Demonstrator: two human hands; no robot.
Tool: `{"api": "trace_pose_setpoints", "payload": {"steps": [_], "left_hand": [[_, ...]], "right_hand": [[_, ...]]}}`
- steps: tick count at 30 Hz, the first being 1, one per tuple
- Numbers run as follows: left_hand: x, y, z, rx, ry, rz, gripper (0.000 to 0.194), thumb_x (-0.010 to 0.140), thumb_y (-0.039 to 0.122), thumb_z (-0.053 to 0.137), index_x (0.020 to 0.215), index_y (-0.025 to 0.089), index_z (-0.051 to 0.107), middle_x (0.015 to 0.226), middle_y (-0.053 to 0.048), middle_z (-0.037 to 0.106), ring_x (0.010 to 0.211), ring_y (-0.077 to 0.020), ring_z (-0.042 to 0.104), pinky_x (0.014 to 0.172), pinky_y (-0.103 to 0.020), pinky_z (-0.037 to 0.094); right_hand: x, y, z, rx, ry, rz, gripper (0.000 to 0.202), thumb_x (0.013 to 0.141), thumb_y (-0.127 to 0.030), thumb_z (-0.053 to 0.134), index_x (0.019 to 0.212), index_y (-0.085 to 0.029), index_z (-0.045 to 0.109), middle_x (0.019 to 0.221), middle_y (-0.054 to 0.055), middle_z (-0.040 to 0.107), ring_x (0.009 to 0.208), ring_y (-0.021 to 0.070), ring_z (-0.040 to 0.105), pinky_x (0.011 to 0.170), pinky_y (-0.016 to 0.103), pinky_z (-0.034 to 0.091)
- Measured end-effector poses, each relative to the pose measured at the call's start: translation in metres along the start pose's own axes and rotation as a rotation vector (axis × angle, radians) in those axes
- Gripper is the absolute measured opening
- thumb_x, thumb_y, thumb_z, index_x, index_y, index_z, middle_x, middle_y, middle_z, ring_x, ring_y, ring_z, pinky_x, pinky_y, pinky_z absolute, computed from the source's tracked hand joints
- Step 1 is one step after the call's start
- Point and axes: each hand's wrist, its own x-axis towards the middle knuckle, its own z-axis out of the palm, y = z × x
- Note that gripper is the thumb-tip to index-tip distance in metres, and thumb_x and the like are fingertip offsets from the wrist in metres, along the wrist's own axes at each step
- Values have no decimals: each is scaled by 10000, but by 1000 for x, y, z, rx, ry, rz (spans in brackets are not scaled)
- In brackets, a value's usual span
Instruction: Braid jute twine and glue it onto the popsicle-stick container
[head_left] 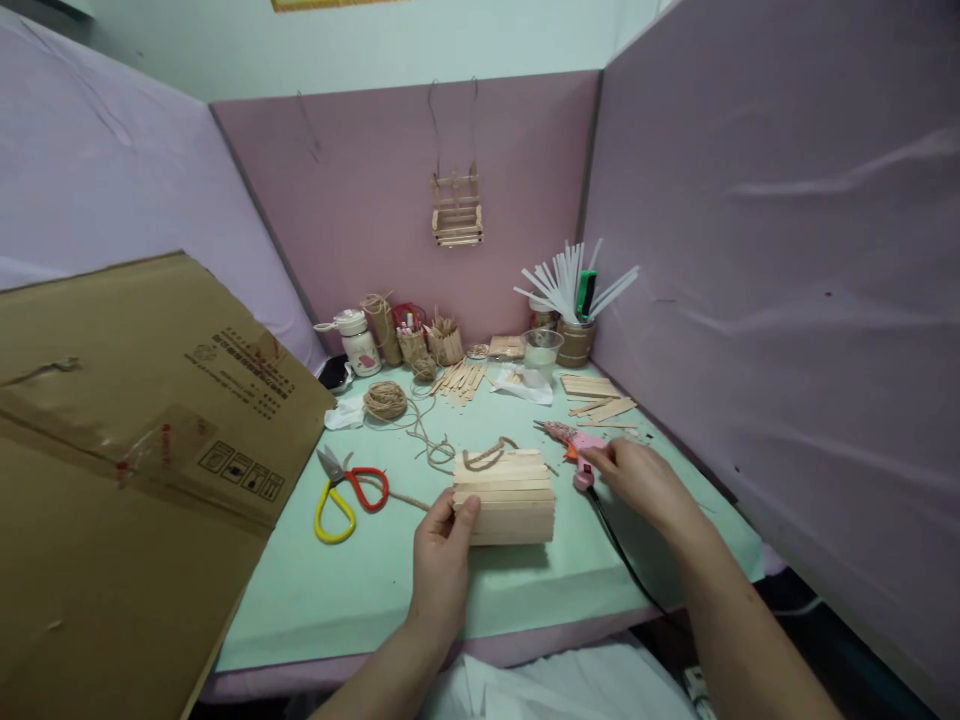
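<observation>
My left hand point(444, 555) grips the left end of a small box made of flat wooden craft sticks point(512, 505), thumb on its front face. A piece of brown twine point(487, 455) loops over the box's top. To the right, my right hand point(637, 478) has its fingers closed on the rear of a pink hot glue gun point(582, 450). The gun's nozzle points left and its black cord point(619, 550) runs down over the table edge. Left of the box lie scissors point(349, 493) with one yellow and one red handle, partly open.
A twine ball point(386, 400) trails loose string across the green table point(300, 610). Behind stand a white bottle point(358, 343), stick cups point(445, 343) and a pot of white glue sticks point(576, 343). Loose craft sticks point(459, 380) lie there. A large cardboard box point(150, 450) blocks the left side.
</observation>
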Motion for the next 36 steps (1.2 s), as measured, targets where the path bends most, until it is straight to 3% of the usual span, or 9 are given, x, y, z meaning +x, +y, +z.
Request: {"api": "trace_pose_setpoints", "payload": {"steps": [4,9,13,17,20,23,26,30,36], "left_hand": [[-1,-10,3,91,49,73,344,805,454,566,968,160,636,982,-45,647,934,-182,541,830,-259,408],[-6,-10,-1,95,-15,52,317,820,444,551,944,160,619,936,-39,647,937,-181,551,843,-261,410],[-10,-11,-6,20,-76,1,311,815,424,565,983,162,572,929,-55,638,923,-177,557,825,-269,427],[-13,-14,-11,-55,-54,4,313,780,379,613,1003,185,509,984,-69,610,947,-175,564,841,-285,440],[-10,-10,-19,-13,-3,70,318,779,338,615,1030,204,473,1032,-75,582,982,-176,555,875,-307,434],[0,5,-31,138,42,236,321,768,280,615,1051,212,479,1094,-86,558,1048,-194,532,920,-333,406],[13,30,-41,398,-82,396,293,741,238,626,1024,219,552,1167,-97,531,1145,-237,473,976,-385,365],[28,62,-44,754,-277,486,224,716,265,660,940,258,644,1288,-78,463,1252,-283,362,1035,-451,286],[49,73,-35,824,-521,502,168,716,331,673,862,250,658,1235,-69,537,1211,-278,425,1029,-456,280]], "right_hand": [[2,-7,19,-36,-120,70,470,806,-548,463,521,-198,592,574,97,616,541,211,560,537,307,330],[11,-7,25,-11,-134,198,257,737,-353,540,545,-188,582,594,111,627,595,234,589,550,309,342],[9,-2,20,466,-74,274,156,712,-337,570,694,-181,568,590,48,614,537,177,557,513,275,371],[-5,-14,12,1002,-102,239,275,732,-456,595,788,-192,548,662,13,594,529,129,521,477,239,406],[-21,-32,-2,1233,-220,259,363,767,-557,545,797,-195,549,665,9,564,533,120,512,491,244,450],[-38,-47,-17,1279,-299,223,336,760,-539,580,788,-206,541,670,5,544,546,121,516,532,266,500],[-55,-54,-24,1257,-220,208,342,699,-528,656,820,-221,567,706,14,574,589,144,553,553,300,533],[-76,-56,-25,1278,-85,124,340,665,-460,711,891,-229,608,871,59,637,675,179,591,525,300,523],[-96,-53,-30,1052,-153,20,334,754,-490,626,915,-198,632,785,99,657,601,184,576,476,281,463]]}}
